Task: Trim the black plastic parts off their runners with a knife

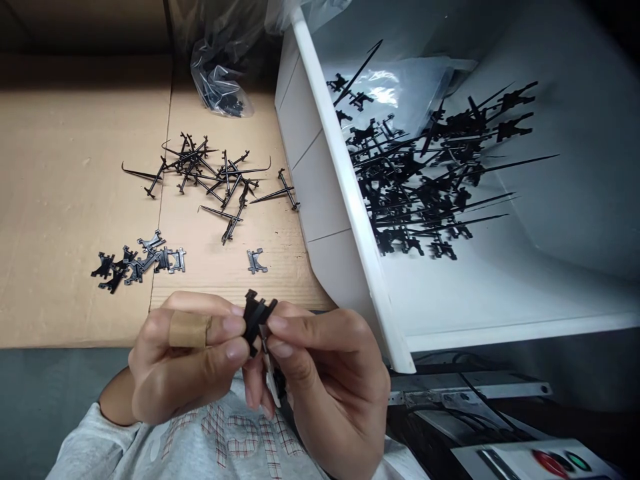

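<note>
A small black plastic bracket (256, 319) is held up in front of my chest between both hands. My left hand (185, 357), with tan tape round one finger, pinches its left side between thumb and forefinger. On the other side, the thumb and forefinger of my right hand (330, 380) pinch the bracket's right edge. Below them a thin, pale metallic piece (271, 380) shows beside the right palm; its kind is partly hidden. One loose bracket (257, 261) lies on the cardboard just beyond my hands, and a small pile of brackets (145, 259) is farther left.
A heap of black rods with crossbars (215, 173) lies on the cardboard sheet (75, 193). A clear plastic bag (220, 80) of dark parts stands behind. At right, a white bin (480, 293) holds many black spiked pieces (415, 180). A control box (530, 460) with buttons is at lower right.
</note>
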Motion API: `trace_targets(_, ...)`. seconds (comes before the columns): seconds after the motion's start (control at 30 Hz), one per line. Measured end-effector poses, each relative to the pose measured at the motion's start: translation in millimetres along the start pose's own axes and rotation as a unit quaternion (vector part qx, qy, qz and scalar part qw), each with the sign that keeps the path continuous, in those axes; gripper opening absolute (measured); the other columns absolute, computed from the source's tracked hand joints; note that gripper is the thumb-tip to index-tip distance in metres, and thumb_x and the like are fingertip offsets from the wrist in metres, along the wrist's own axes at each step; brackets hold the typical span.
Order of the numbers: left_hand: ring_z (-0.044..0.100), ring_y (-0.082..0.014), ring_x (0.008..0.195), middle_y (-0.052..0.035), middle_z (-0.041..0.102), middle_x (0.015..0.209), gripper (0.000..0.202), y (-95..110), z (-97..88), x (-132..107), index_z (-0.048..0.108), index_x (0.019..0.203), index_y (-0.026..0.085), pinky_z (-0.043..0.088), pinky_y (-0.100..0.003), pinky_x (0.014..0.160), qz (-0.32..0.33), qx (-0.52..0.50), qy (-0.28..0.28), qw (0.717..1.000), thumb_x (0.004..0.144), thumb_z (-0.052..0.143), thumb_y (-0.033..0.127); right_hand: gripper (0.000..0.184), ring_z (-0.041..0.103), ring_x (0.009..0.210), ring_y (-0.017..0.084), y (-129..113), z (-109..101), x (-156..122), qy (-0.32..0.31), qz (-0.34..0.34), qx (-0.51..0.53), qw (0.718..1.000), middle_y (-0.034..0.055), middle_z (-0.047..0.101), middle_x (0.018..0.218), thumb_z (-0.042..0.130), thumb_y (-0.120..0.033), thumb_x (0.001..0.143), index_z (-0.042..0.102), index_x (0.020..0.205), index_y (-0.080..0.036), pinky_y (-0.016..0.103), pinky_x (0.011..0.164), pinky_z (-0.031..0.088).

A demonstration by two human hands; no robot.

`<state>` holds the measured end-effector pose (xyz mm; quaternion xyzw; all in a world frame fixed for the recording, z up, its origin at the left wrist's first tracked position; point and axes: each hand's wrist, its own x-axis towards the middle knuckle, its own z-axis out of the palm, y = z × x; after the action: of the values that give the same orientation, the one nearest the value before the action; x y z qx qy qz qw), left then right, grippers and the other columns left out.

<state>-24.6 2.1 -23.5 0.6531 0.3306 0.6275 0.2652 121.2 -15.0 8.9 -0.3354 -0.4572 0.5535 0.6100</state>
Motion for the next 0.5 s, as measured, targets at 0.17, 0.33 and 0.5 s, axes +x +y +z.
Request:
trace_targets(0.17, 0.077, -0.0110, 0.065, -0.0042, 0.073, 0.120, 0.044, 9, 7.0, 0, 0.073, 0.136, 0.022, 0.072, -0.022, 0.053, -0.043, -0.065, 0.012, 0.997, 0.096, 0.071, 0.002, 0.032, 0.058, 0.044, 0.006, 4, 2, 2, 0.002, -0.014, 0.010, 1.000, -0.0051, 0.060, 0.074, 0.054, -0.009, 0.107, 0.070, 0.123, -0.031, 0.016, 0.035, 0.039)
trace_targets(0.33, 0.076, -0.0106, 0.063, -0.0046, 0.073, 0.115, 0.043, 14, 8.3, 2, 0.076, 0.132, 0.019, 0.070, -0.018, 0.051, -0.067, -0.099, 0.008, 0.993, 0.093, 0.075, 0.002, 0.031, 0.055, 0.045, 0.005, 5, 0, 1, 0.012, -0.017, 0.010, 1.000, -0.0048, 0.062, 0.075, 0.055, -0.009, 0.106, 0.071, 0.121, -0.030, 0.015, 0.037, 0.041)
trace_targets(0.5, 0.078, -0.0180, 0.067, -0.0054, 0.077, 0.103, 0.032, 13, 4.4, 6, 0.078, 0.128, 0.027, 0.071, -0.026, 0.050, -0.074, -0.039, 0.001, 0.996, 0.097, 0.077, 0.018, 0.029, 0.055, 0.045, 0.004, 5, 1, 0, 0.004, 0.003, 0.047, 0.999, -0.0049, 0.062, 0.077, 0.056, -0.011, 0.107, 0.072, 0.121, -0.031, 0.014, 0.035, 0.037)
